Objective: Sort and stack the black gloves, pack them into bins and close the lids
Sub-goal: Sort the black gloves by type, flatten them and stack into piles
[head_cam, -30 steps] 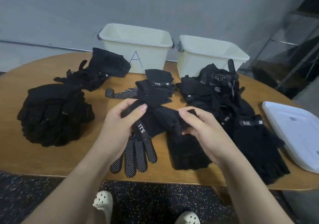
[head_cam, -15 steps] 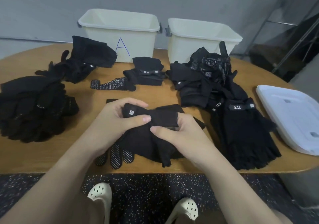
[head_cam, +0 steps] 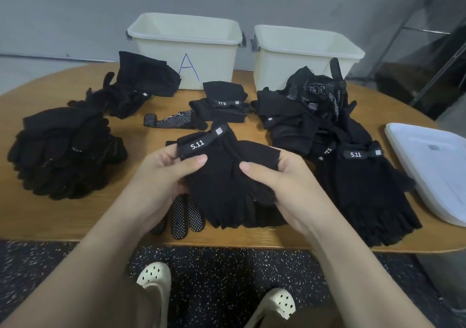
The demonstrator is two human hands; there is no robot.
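Centrally, sorting is under way, with nothing yet packed. Going left to right: a stack of full-fingered gloves is lying at the left of the surface, and a looser heap is sitting behind it, near the bin marked A. The left hand is pinching the strap end of a fingerless glove, thumb on top beside the "5.11" label; the right hand is gripping the opposite edge, thumb pressing the fabric, so the glove is being held just above the near edge of the surface, over a dotted glove. Further right, a second bin is standing open behind an unsorted heap, and a stack of fingerless gloves is lying beside a white lid. Judging by type, the held glove is probably heading for the right-hand stack; the next move is calling for flattening it and laying it squarely on top.
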